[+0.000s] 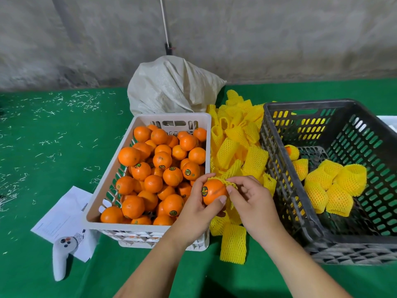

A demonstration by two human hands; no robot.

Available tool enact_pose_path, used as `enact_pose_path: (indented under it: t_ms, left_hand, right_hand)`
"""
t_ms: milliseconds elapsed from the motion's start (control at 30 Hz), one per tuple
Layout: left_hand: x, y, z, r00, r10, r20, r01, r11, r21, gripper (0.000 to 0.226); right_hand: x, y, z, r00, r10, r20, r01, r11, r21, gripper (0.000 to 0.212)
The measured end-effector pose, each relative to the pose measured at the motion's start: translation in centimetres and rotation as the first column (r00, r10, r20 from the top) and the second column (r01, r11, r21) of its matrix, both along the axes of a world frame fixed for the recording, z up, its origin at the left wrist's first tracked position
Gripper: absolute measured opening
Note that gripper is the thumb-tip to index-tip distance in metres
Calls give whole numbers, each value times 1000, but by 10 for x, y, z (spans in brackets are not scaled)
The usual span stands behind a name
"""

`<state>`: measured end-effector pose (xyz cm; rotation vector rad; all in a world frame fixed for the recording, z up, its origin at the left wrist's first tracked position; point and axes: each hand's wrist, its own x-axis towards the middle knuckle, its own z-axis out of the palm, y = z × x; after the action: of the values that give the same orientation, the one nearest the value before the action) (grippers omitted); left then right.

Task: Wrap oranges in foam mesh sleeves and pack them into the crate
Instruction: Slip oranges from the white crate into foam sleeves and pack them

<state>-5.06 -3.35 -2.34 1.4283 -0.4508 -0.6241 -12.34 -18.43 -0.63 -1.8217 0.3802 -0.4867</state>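
Note:
My left hand (196, 203) grips a stickered orange (213, 192) between the two crates. A yellow foam mesh sleeve (228, 182) is stretched over the orange's far side, and my right hand (250, 201) pinches its edge. The white crate (148, 120) to the left is heaped with several bare oranges (159, 168). To the right, the dark grey crate (277, 168) holds several sleeved oranges (332, 186). A pile of loose yellow sleeves (236, 138) lies between the crates.
A stuffed pale woven sack (169, 87) sits behind the white crate against the concrete wall. On the green cloth at the left lie white papers (64, 216) and a white handheld controller (61, 259). One loose sleeve (233, 244) lies near the front.

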Motion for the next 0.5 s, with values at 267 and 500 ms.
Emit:
enact_pose_path:
  t_ms: [267,500]
  left_hand:
    - [2,-5,2,988,41,-147,-58,992,-115,39]
    - [0,-3,1,989,65,-130,-81,990,-116,28]
  right_hand:
    - [-4,12,2,993,22,118,2,981,-196,22]
    - [-4,26,-5,981,67,182,10,920,-391,31]
